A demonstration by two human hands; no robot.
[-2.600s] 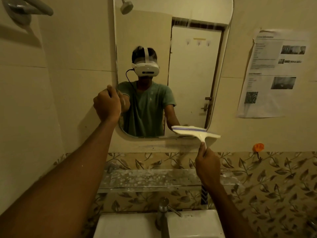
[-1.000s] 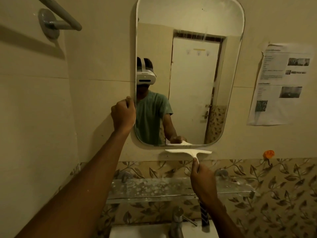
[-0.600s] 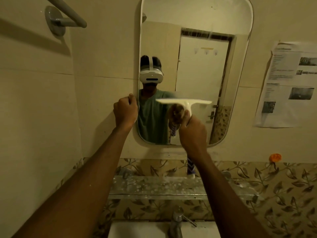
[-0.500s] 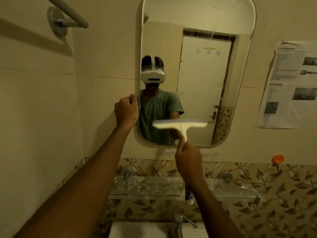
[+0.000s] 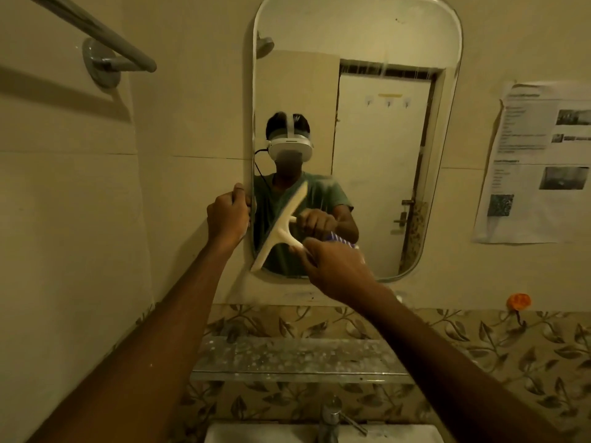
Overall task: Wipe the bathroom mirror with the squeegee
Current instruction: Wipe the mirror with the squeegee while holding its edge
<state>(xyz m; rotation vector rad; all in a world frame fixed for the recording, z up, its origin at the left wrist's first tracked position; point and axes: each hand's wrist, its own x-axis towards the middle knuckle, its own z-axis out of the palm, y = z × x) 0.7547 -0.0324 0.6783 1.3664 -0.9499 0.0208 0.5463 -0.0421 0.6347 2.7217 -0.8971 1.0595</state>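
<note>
Cream squeegee (image 5: 281, 228) slants across the mirror (image 5: 367, 43)'s lower left, right hand (image 5: 339, 270) fingers curled round its handle. Left hand (image 5: 225, 219) fingers clasp the mirror's left edge, probably steadying it.

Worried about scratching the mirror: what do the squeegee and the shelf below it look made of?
Squeegee: looks like cream plastic, matte, moulded as one T-shaped piece; its wiping edge is too blurred to judge. Shelf: probably glass, greyish and translucent, its surface dulled by pale spots; the front edge glints slightly.
</note>
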